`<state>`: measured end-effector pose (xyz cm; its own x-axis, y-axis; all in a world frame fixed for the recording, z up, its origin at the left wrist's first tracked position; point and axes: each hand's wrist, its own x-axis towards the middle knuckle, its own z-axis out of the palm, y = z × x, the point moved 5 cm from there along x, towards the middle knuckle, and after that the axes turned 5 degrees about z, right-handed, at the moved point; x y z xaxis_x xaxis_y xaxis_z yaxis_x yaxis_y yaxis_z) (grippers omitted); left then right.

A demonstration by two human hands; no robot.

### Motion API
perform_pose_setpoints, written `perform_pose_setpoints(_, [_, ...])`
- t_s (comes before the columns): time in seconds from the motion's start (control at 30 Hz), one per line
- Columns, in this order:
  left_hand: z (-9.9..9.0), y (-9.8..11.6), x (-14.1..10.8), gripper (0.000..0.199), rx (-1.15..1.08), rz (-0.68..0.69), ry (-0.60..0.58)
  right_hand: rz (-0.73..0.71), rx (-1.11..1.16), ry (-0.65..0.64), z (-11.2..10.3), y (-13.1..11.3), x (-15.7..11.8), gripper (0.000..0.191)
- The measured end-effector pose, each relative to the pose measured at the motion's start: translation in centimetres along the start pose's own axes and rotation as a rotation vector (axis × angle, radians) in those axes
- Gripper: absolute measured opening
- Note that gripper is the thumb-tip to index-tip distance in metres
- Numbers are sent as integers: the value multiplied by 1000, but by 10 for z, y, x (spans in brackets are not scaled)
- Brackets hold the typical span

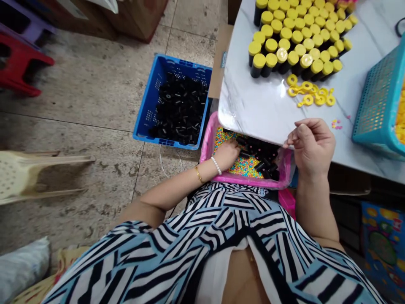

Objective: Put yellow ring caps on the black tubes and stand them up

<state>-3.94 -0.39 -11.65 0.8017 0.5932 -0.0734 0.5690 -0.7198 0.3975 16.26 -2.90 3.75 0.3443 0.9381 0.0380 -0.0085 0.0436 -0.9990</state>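
Observation:
My left hand (228, 154) is down in a pink basin (246, 180) lined with clear plastic. Its fingers curl in among small multicoloured balls (245, 168), beside black tubes (262, 164). What those fingers hold, if anything, is hidden. Over the table's near edge, my right hand (312, 143) is closed, thumb against bent fingers; nothing clear shows in it. Beyond it lie loose yellow ring-shaped pieces (306, 100). Rows of black tubes with yellow caps (296, 37) stand upright farther back. A few pink and yellow balls (336, 124) lie right of my right hand.
A blue crate (146, 99) of black pieces sits on the floor left of the white marbled table (249, 99). A teal basket (373, 101) with yellow pieces stands at the right. Stools, one red (19, 63), and cardboard boxes (133, 19) are at the left and back.

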Motion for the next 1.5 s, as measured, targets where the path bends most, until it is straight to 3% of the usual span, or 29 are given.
perform_pose_setpoints(0.27, [20, 20, 5, 18, -67, 167, -117, 36, -25, 74, -15, 3, -10, 16])
perform_pose_setpoints(0.37, [6, 19, -2, 23, -248, 217, -113, 17, -5, 100, -29, 1, -12, 13])
perform_pose_setpoints(0.53, [-30, 13, -21, 31, -876, 194, -83, 16, 50, 139, -55, 3, -9, 9])
perform_pose_setpoints(0.63, [-41, 18, -30, 31, -1023, 199, -34, 20, 36, 156, -62, 11, -7, 7])
perform_pose_setpoints(0.77, [-67, 29, -29, 35, -932, 277, 176, -38, -172, 209, -65, 10, -3, 10])
perform_pose_setpoints(0.9, [-121, 38, -16, 43, -670, 435, 508, -58, -520, 205, -69, 3, 9, 18])
perform_pose_setpoints(1.0, [-156, 37, 1, 36, -526, 427, 699, -59, -699, 205, -73, 0, 18, 22])
perform_pose_setpoints(1.07, [-168, 34, 10, 38, -506, 399, 747, -108, -784, 233, -73, -3, 19, 24])
perform_pose_setpoints(1.17, [-170, 32, 13, 48, -529, 387, 753, -147, -851, 220, -68, -2, 16, 25])
perform_pose_setpoints(1.27, [-164, 29, 8, 42, -525, 395, 752, -197, -926, 195, -64, 2, 21, 22])
perform_pose_setpoints(1.37, [-157, 24, 10, 36, -488, 384, 741, -299, -1048, 188, -58, 4, 43, 24])
perform_pose_setpoints(1.5, [-150, 15, 28, 32, -371, 306, 744, -323, -1279, 112, -41, 10, 77, 46])
